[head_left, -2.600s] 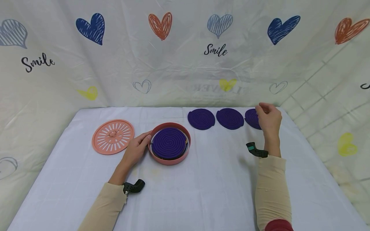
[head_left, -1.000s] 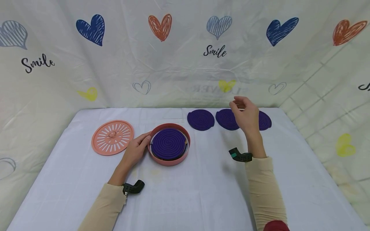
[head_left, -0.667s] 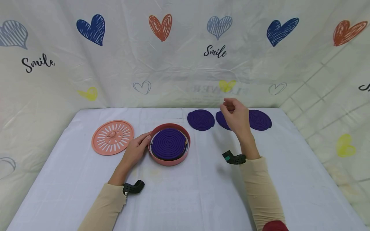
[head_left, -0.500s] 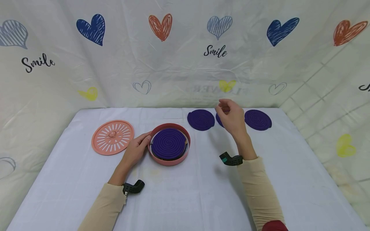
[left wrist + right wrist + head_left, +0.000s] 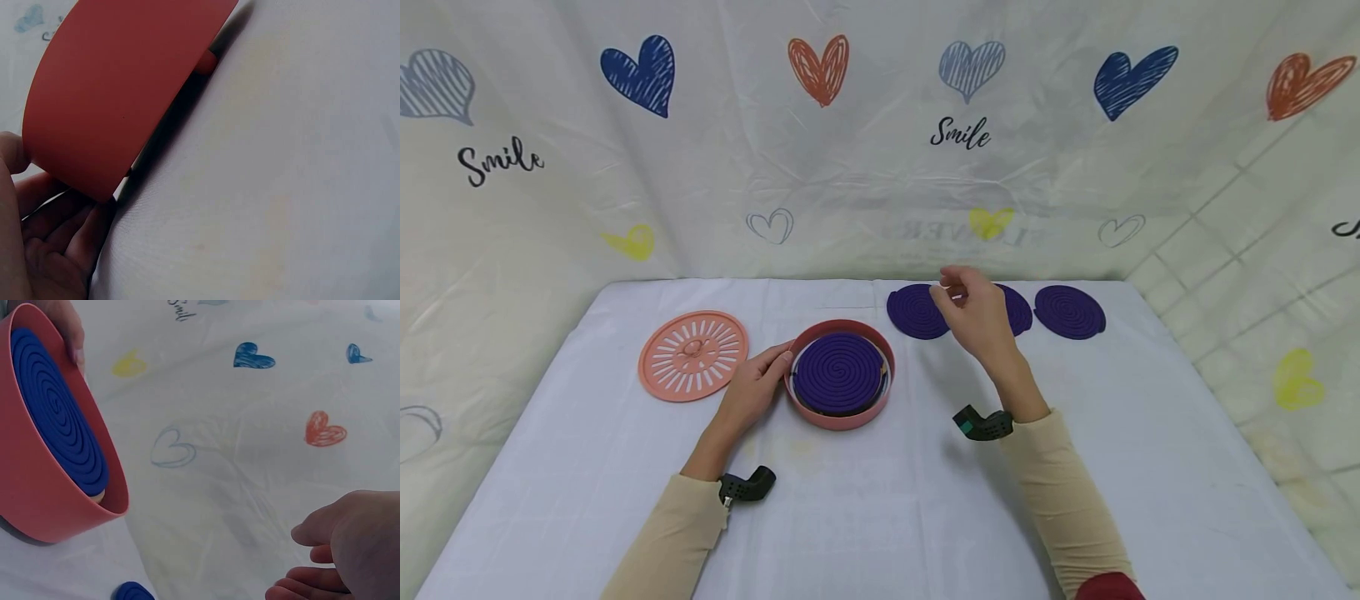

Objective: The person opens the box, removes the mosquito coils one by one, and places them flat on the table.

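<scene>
My left hand (image 5: 754,383) grips the left side of a round salmon-pink mosquito coil holder (image 5: 841,423), thumb at its rim. A dark purple mosquito coil (image 5: 838,372) lies flat inside it; this coil looks blue in the right wrist view. In the left wrist view, the fingers sit against the holder's outer wall (image 5: 119,94). My right hand (image 5: 981,323) hovers over the row at the back, fingers loosely bent and holding nothing. It partly covers the left coil (image 5: 917,312) and the middle coil (image 5: 1019,311). The right coil (image 5: 1070,312) shows whole.
To the left of the holder lies a slotted pink lid (image 5: 670,362) with a small loop at its centre. A white cloth (image 5: 865,517) covers the table. Behind it hangs a pale curtain (image 5: 715,167) printed with hearts.
My right hand has travelled left along the row, from the right coil past the middle one toward the left one. The left hand and the holder have kept their place.
</scene>
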`<action>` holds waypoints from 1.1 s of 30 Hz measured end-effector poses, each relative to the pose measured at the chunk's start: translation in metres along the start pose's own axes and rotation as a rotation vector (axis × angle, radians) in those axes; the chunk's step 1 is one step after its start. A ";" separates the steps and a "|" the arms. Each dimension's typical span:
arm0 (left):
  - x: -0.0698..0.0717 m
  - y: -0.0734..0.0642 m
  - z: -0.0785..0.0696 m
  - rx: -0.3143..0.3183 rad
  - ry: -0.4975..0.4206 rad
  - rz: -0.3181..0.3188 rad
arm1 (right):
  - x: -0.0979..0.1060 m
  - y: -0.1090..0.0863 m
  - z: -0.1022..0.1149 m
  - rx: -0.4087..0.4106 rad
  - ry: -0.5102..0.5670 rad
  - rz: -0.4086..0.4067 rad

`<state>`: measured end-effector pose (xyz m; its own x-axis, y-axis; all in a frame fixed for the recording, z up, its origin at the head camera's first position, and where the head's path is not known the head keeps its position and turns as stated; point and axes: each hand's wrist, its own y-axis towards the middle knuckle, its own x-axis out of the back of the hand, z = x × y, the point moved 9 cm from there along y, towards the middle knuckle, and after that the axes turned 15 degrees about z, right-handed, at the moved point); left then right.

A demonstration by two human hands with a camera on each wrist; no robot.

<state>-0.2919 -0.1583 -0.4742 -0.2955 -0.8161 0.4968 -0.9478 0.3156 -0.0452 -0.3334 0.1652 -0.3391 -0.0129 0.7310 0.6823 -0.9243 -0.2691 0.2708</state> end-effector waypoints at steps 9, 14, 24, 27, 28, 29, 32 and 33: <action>0.001 0.000 -0.001 -0.009 0.000 -0.002 | -0.015 -0.001 0.017 0.060 -0.013 0.036; 0.000 0.000 -0.001 -0.010 -0.003 -0.002 | -0.024 -0.001 0.023 0.082 -0.013 0.065; 0.000 -0.001 -0.002 -0.005 0.008 -0.008 | -0.044 -0.003 0.033 0.099 -0.028 0.137; 0.001 -0.001 -0.002 -0.003 0.011 -0.010 | -0.048 -0.004 0.037 0.119 -0.037 0.150; 0.001 -0.001 -0.002 -0.002 0.011 -0.010 | -0.050 -0.004 0.039 0.124 -0.040 0.155; 0.001 -0.001 -0.002 -0.001 0.011 -0.010 | -0.051 -0.004 0.040 0.127 -0.047 0.161; 0.001 -0.001 -0.002 0.003 0.009 -0.007 | -0.055 -0.006 0.043 0.127 -0.051 0.184; 0.001 -0.001 -0.002 0.004 0.009 -0.006 | -0.057 -0.006 0.044 0.128 -0.055 0.190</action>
<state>-0.2909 -0.1584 -0.4720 -0.2884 -0.8136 0.5049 -0.9501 0.3086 -0.0456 -0.3106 0.0978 -0.3498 -0.1580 0.6255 0.7641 -0.8512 -0.4785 0.2158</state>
